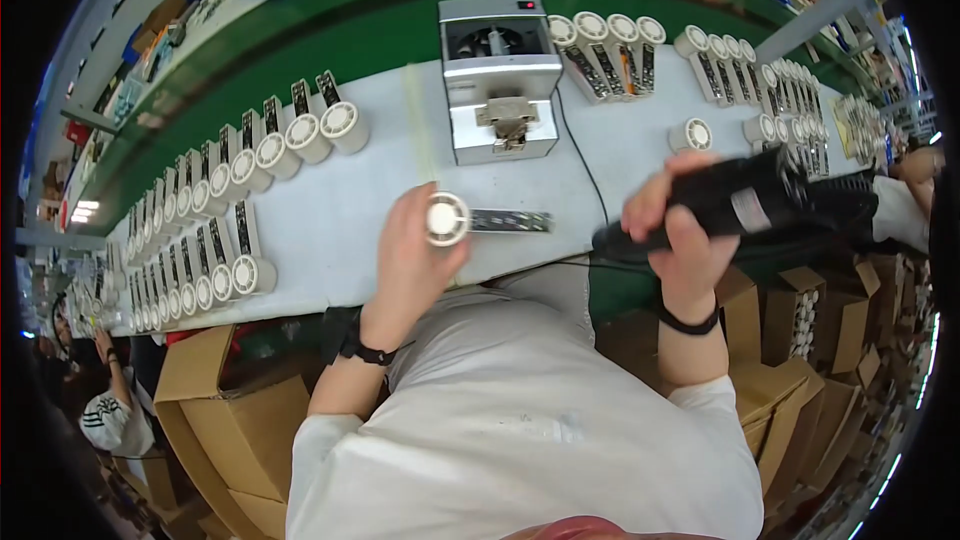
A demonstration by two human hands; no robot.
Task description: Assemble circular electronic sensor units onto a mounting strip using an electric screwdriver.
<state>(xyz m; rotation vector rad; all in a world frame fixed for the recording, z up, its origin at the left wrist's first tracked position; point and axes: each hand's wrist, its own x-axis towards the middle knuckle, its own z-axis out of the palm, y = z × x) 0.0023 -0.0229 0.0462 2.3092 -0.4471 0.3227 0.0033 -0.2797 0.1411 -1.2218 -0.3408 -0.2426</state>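
Note:
My left hand (405, 255) is closed around the round white head of a handheld-fan-like unit (447, 219). The unit lies sideways over the pale tabletop, its open handle with a dark circuit strip pointing right. Its head shows a spoked ring with a solid centre. In my right hand (692, 255) is a black power screwdriver (735, 202), gripped round its body, with the narrower end toward the left. That tip is apart from the fan unit. Ahead of my hands stands a silver box-shaped machine (500, 80), perhaps a screw feeder, with a metal fitting on its front.
Rows of similar white fan units (272, 152) stretch along the left of the table (330, 230). More units (620, 35) stand at the far right, with a lone round one (690, 134) nearer. Cardboard boxes (235, 430) sit below the table on both sides. A black cable (585, 160) crosses the tabletop.

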